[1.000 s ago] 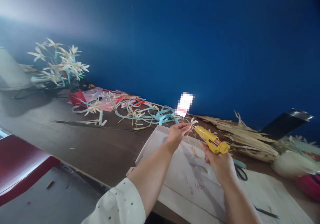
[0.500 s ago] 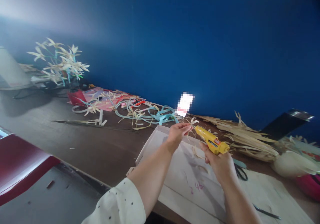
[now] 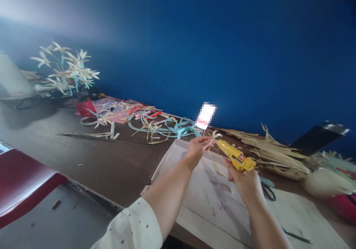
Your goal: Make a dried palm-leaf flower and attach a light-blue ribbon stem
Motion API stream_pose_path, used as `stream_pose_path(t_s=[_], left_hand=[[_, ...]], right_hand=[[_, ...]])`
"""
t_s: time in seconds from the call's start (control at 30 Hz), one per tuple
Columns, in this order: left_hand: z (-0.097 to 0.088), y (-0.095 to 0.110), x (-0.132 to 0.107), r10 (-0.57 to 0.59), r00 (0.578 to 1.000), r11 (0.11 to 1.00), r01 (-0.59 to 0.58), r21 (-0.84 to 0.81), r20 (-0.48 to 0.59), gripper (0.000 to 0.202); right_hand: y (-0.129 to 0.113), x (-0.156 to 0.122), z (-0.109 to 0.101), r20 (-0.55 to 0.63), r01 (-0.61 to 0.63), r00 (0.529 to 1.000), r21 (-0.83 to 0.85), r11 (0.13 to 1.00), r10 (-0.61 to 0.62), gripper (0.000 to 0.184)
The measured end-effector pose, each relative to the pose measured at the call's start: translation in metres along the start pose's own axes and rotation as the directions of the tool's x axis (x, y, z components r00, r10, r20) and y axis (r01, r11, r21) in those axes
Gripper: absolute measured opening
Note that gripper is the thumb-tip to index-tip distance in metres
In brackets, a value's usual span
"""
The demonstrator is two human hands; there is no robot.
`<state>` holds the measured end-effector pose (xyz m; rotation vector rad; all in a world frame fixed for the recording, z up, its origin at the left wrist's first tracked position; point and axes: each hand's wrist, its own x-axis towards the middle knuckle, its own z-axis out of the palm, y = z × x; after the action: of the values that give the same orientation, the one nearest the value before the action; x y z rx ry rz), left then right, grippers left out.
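My left hand (image 3: 197, 148) pinches a small pale dried-leaf flower (image 3: 214, 135) above a shallow white cardboard tray (image 3: 178, 156). My right hand (image 3: 244, 182) grips a yellow glue gun (image 3: 236, 155) whose nozzle points at the base of the flower, touching or nearly touching it. Loose leaf scraps lie inside the tray below both hands.
A heap of dried husk strips (image 3: 269, 149) lies behind the glue gun. Blue and pale ribbon strips (image 3: 164, 125) and red paper (image 3: 86, 108) are strewn to the left. A bunch of finished flowers (image 3: 66, 69) stands far left. Scissors (image 3: 267, 189) lie right of my hand. A blue wall runs behind the table.
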<state>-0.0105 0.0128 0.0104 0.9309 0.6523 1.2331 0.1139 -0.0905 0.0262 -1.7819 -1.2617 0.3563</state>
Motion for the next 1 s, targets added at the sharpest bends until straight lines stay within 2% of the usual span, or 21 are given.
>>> stream_pose_path(t_s=[0.13, 0.33, 0.77, 1.0], left_hand=[[0.0004, -0.0005, 0.0006, -0.002, 1.000, 1.000, 0.002, -0.007, -0.004, 0.035], [0.0010, 0.0004, -0.0004, 0.000, 1.000, 1.000, -0.001, -0.018, -0.016, 0.033], [0.0020, 0.0014, -0.0010, 0.000, 1.000, 1.000, 0.000, 0.001, -0.003, 0.031], [0.0018, 0.0023, -0.0022, 0.002, 1.000, 1.000, -0.002, 0.019, 0.006, 0.032]], right_hand=[[0.0008, 0.0006, -0.0006, 0.009, -0.037, 0.999, -0.024, 0.999, 0.037, 0.041], [0.0031, 0.0006, 0.0002, -0.002, 0.027, 1.000, 0.031, 0.999, -0.027, 0.039], [-0.0036, -0.0011, -0.0019, 0.003, -0.068, 0.998, -0.015, 0.998, 0.068, 0.037], [0.0001, 0.0000, -0.0007, -0.008, -0.009, 1.000, -0.008, 1.000, 0.009, 0.040]])
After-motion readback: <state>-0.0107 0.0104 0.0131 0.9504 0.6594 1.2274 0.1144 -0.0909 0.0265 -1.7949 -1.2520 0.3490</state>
